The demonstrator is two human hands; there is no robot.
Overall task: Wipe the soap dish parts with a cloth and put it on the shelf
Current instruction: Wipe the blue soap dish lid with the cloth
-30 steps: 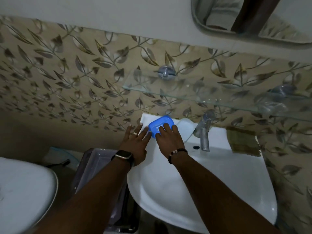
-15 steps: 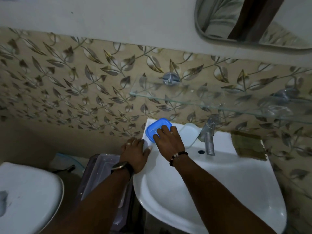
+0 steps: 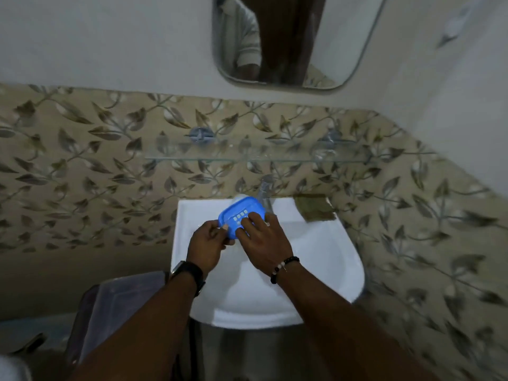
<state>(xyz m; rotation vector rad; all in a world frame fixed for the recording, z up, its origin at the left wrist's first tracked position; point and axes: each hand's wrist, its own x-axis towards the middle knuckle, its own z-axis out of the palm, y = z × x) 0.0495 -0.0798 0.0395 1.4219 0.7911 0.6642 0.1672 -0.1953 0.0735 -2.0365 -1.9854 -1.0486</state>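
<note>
A: Step?
B: Pickup, or separating the parts. Both hands are on the blue soap dish part, held tilted over the back of the white sink, just in front of the tap.
A: Grips?
B: Left hand is pinched on the near-left rim, thumb on top. Right hand has its fingers spread over the slotted face, closed on that same blue piece.
A: Cloth?
B: Brownish cloth lies on the sink's back right corner, in neither hand. So wiping looks not yet started.
A: Other half?
B: Something pale sits behind the blue piece; too blurred to call.
A: Next?
B: My guess: one hand must let go to fetch the cloth while the other keeps the dish. Glass shelf above has nothing on it.
</note>
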